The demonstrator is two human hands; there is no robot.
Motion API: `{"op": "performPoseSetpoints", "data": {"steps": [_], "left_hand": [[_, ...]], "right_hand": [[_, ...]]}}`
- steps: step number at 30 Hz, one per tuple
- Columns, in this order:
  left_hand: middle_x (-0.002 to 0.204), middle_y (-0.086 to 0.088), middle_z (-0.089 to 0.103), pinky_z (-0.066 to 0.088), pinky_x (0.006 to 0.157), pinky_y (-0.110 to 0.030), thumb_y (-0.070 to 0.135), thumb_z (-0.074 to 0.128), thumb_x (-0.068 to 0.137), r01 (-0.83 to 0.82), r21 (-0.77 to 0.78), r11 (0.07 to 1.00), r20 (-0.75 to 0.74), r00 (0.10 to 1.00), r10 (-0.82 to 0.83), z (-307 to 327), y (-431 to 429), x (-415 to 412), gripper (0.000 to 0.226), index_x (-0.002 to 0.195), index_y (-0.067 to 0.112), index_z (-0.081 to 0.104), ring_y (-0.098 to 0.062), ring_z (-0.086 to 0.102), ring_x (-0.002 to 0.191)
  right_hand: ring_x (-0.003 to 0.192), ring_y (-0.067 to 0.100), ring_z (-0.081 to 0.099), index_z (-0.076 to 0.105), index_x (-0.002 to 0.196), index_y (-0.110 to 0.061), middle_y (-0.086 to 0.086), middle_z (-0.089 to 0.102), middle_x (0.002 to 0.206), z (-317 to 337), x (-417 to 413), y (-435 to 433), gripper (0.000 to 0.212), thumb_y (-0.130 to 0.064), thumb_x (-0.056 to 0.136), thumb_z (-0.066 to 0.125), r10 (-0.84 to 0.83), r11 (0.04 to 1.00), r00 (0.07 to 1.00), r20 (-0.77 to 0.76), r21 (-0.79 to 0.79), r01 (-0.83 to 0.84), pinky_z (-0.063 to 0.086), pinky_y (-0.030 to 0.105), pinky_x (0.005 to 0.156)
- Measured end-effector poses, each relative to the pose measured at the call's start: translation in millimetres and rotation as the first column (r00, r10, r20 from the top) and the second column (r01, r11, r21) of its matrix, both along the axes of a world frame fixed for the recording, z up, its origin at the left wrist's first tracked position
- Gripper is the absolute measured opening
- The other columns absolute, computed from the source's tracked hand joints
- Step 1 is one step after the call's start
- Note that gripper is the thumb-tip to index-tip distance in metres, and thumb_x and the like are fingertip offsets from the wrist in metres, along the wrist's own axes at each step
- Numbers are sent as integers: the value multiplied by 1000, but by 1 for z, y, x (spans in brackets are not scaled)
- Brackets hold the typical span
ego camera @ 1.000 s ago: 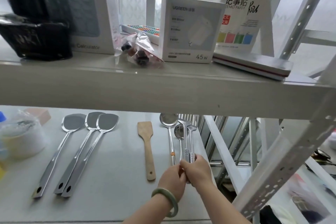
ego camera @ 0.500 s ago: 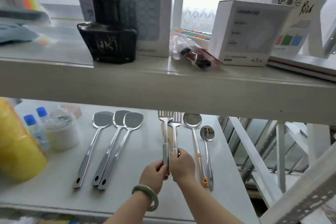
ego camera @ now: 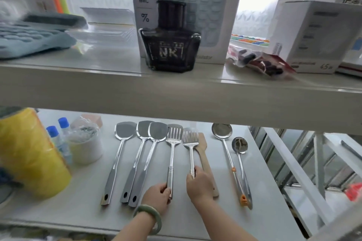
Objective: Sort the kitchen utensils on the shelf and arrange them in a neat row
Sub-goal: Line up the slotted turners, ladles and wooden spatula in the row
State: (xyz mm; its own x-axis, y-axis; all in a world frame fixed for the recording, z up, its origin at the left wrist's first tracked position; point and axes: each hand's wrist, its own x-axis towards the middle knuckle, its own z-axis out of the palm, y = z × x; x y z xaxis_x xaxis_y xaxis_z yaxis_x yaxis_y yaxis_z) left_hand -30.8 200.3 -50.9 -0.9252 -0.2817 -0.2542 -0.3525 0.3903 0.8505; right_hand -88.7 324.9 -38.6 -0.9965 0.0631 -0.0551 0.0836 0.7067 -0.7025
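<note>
On the lower shelf lie three solid steel spatulas, heads away from me, at the left of the row. My left hand, with a green bangle, grips the handle of a slotted steel spatula just right of them. My right hand holds the handle of a second slotted spatula, which lies over a wooden spatula. Further right rest a large steel spoon with an orange tip and a smaller spoon.
At the shelf's left stand a yellow roll, two blue-capped bottles and a white tub. The upper shelf overhangs, carrying an ink bottle, boxes and a calculator. The shelf frame and open gaps lie to the right.
Both hands carried the two slotted spatulas left from beside the spoons, then spread them apart and lowered them beside the solid spatulas. The view shifted left.
</note>
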Motion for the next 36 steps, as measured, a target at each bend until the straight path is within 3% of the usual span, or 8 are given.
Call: {"op": "performPoseSetpoints", "data": {"steps": [3,5,7,10,14,20,27,36], "left_hand": [[78,-1,66,45,73,-29,23,50,89,87,-313,946,38,996,-79,6,-2,2,20,74,20,63,-20,59,76],[107,-10,63,44,90,-27,29,49,89,103,-428,898,68,994,-81,8,-1,2,24,103,17,65,-24,58,103],[120,-11,54,39,100,-27,30,47,90,117,-473,873,82,993,-88,10,1,2,33,119,17,57,-25,52,115],[122,-5,46,36,104,-27,28,47,91,86,-506,858,-11,994,-106,17,7,-3,39,129,21,46,-20,50,114],[123,1,45,31,107,-22,24,48,90,124,-494,861,-159,960,-230,25,32,-12,43,133,22,44,-15,46,117],[143,0,30,21,115,-25,29,48,90,314,-512,800,-87,907,-412,24,93,-27,49,137,25,34,-17,30,134],[156,-16,-2,12,121,-38,39,40,93,476,-566,673,193,870,-454,0,135,-53,56,143,27,19,-27,2,145],[152,-22,14,18,120,-40,17,34,95,486,-601,635,177,855,-487,-10,159,-59,39,133,7,38,-36,11,143]], "right_hand": [[90,27,52,52,77,-18,12,61,94,-6,-2,-2,7,-18,83,48,70,994,997,31,81,-72,31,28,69],[106,29,52,60,107,-12,14,58,110,-7,-3,0,25,-20,86,48,100,989,994,43,109,-104,38,30,83],[112,29,51,57,121,-10,13,56,116,-4,-3,8,36,-19,86,52,68,993,996,-55,105,-62,39,33,97],[99,34,57,65,110,-7,16,62,102,2,-8,34,31,-7,80,60,-61,991,956,-287,97,93,46,38,89],[103,39,51,63,112,-7,21,61,111,5,-23,85,36,-6,76,60,-217,955,937,-273,139,262,42,43,94],[139,28,23,40,137,-22,13,30,150,-13,-23,135,52,-31,86,43,16,947,1000,2,322,-16,22,39,115],[143,20,15,16,145,-9,8,17,156,-19,-19,150,60,-5,90,38,128,972,991,30,196,-131,9,28,118],[144,21,11,10,146,-6,8,14,156,-23,-19,172,63,0,87,33,58,974,997,45,218,-67,6,27,119]]}}
